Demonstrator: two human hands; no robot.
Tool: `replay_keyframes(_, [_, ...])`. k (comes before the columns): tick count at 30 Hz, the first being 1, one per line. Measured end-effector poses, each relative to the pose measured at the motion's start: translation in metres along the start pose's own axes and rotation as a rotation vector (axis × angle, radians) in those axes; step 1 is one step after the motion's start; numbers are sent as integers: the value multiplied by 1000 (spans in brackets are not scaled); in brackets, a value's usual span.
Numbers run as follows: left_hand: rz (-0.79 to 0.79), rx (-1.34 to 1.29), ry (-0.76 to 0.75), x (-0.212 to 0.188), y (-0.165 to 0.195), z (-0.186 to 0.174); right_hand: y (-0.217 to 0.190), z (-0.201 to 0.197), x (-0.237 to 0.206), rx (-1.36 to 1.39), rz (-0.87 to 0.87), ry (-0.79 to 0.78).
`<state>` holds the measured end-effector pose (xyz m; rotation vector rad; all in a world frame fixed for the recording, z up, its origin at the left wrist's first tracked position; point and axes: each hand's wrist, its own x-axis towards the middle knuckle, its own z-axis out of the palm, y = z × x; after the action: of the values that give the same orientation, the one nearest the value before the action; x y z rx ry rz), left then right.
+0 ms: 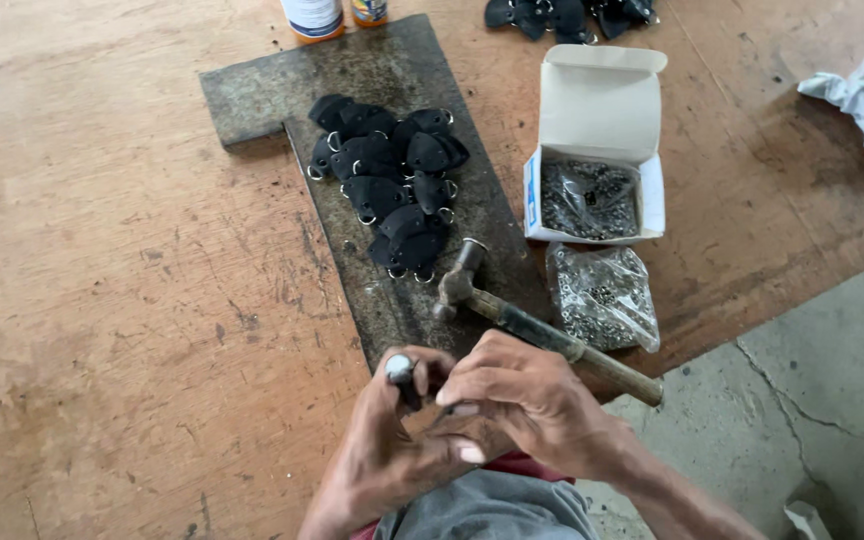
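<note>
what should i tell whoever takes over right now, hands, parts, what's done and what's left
Left hand: grip closed on a small metal punch tool, held upright.
Right hand: fingers at the same tool, holding nothing else that shows.
Wooden-handled hammer lies untouched on the dark metal slab, beside a pile of black leather pieces with metal rings.
White box of small metal rivets is open, the clear bag of rivets below it.
Done or left: cannot tell.

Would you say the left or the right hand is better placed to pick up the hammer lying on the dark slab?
Probably the right hand: it lies right beside the hammer handle, fingers only lightly at the punch. The left hand grips the metal punch upright, so it looks occupied.
</note>
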<state>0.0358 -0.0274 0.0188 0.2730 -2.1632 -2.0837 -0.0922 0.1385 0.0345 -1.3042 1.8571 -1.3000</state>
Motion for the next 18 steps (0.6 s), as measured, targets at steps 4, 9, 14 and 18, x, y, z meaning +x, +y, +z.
replay_keyframes(4, [-436, -883, -222, -4, -1, 4, -7, -18, -11, -8, -106, -6])
replay_keyframes(9, [-389, -945, -216, 5, -28, 20, -7, -25, -19, 124, -47, 14])
replay_keyframes(14, [-219, -705, -73, 21, -47, 20, 9, -32, -26, -64, -23, 73])
replay_keyframes(18, [-270, -601, 139, 22, -50, 9, 41, -61, -32, -648, 51, 319])
